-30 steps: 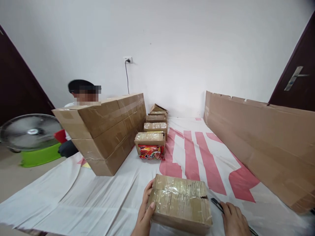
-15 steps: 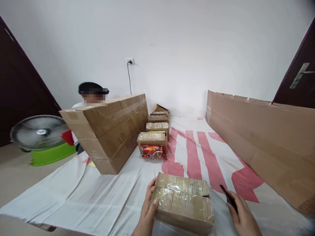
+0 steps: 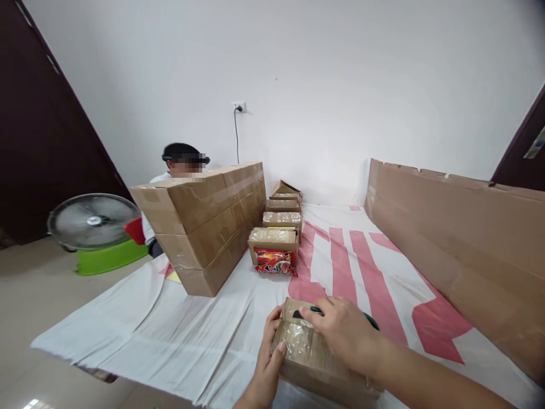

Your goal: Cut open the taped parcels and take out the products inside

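White-and-red cloth [image 3: 200,332]: taped box [image 3: 298,345], partly covered; left hand [image 3: 269,366] clasps its left end; right hand [image 3: 343,328] grips mostly hidden cutter [image 3: 297,313].

Before you lies a brown cardboard box [image 3: 299,345], its top creased under shiny clear tape. Over its top, you have a cutter [image 3: 297,314] (dark tip, green farther back), tip pointing left, partly hidden.

A wall [image 3: 323,85] rises beyond the right hand [image 3: 340,329]; a dark door [image 3: 46,130] and pale floor [image 3: 34,295] lie left of that hand.
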A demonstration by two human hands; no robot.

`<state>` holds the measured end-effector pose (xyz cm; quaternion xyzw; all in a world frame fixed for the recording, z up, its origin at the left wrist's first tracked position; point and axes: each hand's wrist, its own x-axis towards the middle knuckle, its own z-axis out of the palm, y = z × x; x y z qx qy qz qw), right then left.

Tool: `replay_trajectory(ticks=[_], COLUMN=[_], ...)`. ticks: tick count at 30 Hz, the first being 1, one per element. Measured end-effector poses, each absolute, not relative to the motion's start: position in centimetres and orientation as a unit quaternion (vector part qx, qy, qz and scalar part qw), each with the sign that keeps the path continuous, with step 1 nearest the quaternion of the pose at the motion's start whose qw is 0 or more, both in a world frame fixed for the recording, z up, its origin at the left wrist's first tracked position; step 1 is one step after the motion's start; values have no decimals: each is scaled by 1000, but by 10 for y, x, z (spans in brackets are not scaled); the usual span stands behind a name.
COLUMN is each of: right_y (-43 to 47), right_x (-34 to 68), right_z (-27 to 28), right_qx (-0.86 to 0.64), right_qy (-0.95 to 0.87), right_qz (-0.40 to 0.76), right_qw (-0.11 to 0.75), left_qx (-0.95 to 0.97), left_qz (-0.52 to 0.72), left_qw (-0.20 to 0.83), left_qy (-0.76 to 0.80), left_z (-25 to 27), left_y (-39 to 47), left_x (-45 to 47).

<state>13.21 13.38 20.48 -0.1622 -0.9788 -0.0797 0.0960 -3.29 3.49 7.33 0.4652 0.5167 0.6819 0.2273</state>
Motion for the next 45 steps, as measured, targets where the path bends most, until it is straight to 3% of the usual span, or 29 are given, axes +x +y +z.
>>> replay_trajectory(ticks=[7, 16, 21, 26, 32, 36, 40, 45], right_y=[129, 141, 151, 153, 154, 143, 136, 139], right_x=[108, 154, 205, 264, 291, 282, 269, 264], right_z=[203, 186, 189, 197, 142, 82, 46, 54], right_qx=[-74, -56, -108, -231, -421, -470, -465, -444], right_qy=[-980, -978, -978, -970, -875, -852, -868, -845], right_qz=[-153, -195, -156, -2, 153, 179, 117, 125], right_qw=[98, 35, 85, 78, 184, 146, 129, 271], left_qx=[472, 494, 479, 469, 394, 364, 366, 285], left_qz=[680, 648, 658, 660, 689, 675, 677, 661], left_qw=[219, 237, 247, 253, 295, 387, 440, 545], left_qy=[518, 529, 526, 529, 532, 511, 463, 430], left_z=[74, 80, 76, 69, 72, 74, 71, 74], left_y=[35, 31, 31, 33, 30, 19, 20, 35], left_x=[-32, -37, -38, -41, -35, -40, -51, -53])
